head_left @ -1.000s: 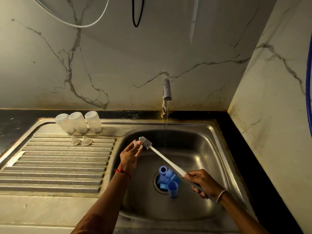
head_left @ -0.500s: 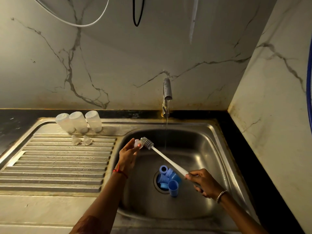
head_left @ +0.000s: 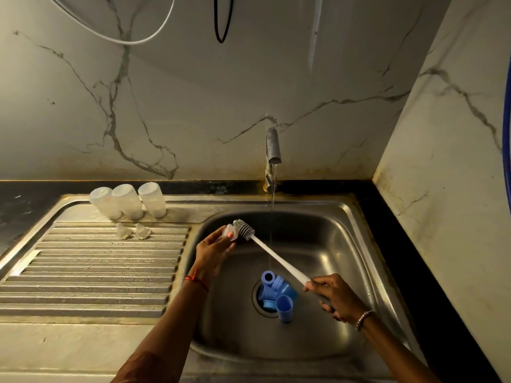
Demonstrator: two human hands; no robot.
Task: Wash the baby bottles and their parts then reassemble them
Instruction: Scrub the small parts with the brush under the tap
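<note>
The left hand (head_left: pixel 213 252) still pinches the clear teat (head_left: pixel 230 233); the right hand (head_left: pixel 331 297), its grip closed round the bottle brush (head_left: pixel 276 258), has barely shifted the bristles, so I judge scrubbing continues.

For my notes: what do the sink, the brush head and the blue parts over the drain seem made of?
Sink: stainless steel, brushed finish, judging by its grey metallic sheen and soft reflections. Brush head: grey, probably silicone or rubber; short stubby nubs in rows, not fine bristles. Blue parts: opaque plastic, evenly coloured, smooth.
</note>
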